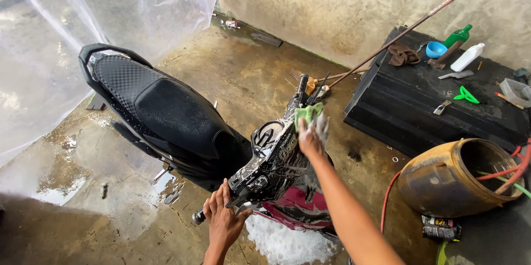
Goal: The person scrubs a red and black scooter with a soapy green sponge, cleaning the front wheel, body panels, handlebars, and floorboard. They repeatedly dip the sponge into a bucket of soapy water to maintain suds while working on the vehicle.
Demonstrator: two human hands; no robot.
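The left hand (223,218) reached up from the bottom edge, palm down, fingers curled around the near handlebar grip (200,217). Farther from the grip, up and to the right, the right forearm stretched forward bare, and the right hand (311,135) pressed flat, wrist bent, knuckles up.

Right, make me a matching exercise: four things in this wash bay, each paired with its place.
1. sponge
2. foam
3. hoses
4. green bottle

a. on the floor beside the scooter
b. in the right hand
c. on the black box
d. in the jar

Pairs: 1-b, 2-a, 3-d, 4-c
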